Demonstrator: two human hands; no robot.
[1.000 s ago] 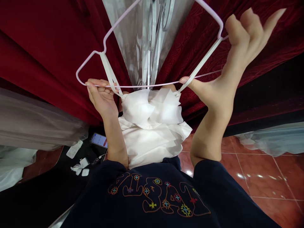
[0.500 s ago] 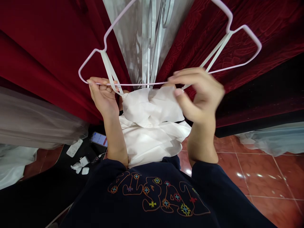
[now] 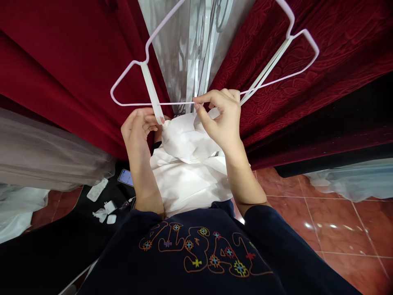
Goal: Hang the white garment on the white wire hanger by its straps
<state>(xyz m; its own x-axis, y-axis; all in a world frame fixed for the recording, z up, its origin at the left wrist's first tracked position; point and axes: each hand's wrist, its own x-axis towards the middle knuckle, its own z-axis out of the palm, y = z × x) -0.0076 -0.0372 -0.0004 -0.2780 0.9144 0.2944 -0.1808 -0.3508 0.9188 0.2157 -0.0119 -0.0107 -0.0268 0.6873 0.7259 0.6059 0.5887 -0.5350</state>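
Your right hand [image 3: 224, 119] had moved in along the lower bar of the pale pink hanger [image 3: 292, 20] and was pinching it near the middle between thumb and forefinger. Meanwhile your left hand [image 3: 138, 127] had come off that bar and dropped to the left strap [image 3: 150, 88], its fingers curled and touching the strap's lower end; whether that grip was closed firmly on it, you could not tell from here. The right hand's pinch now seemed to steady the hanger, which left your other fingers able to handle the strap.

The white garment [image 3: 190, 184] hung below the bar, bunched in front of your navy shirt [image 3: 138, 270], well off the black counter [image 3: 37, 262]. Its left strap was looped at one notch of the hanger, and the right strap [image 3: 281, 49] ran down from the opposite notch, passing behind your right hand. On the counter, a phone [image 3: 125, 177] lay toward the far edge, beyond a white charger [image 3: 109, 207].
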